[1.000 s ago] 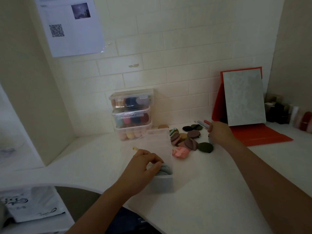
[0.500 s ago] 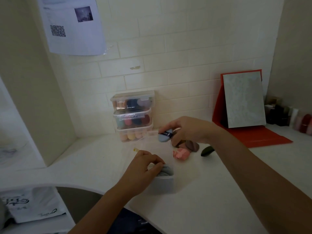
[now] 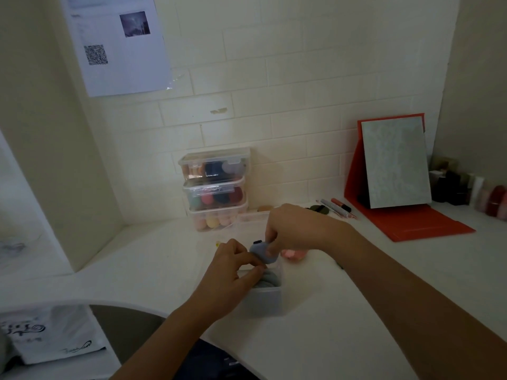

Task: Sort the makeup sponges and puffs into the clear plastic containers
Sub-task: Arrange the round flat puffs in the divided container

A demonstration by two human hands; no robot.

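The right hand [image 3: 296, 229] pinches a blue puff [image 3: 260, 252] over the clear box [image 3: 267, 300] the left hand [image 3: 233, 272] grips; packed puffs [image 3: 270, 278] under it might push it back out.

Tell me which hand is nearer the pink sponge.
Right. The right hand, holding a puff, is just over the pink sponge; the left hand is farther left, gripping the container.

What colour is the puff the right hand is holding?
The puff in the right hand is grey-blue; head view.
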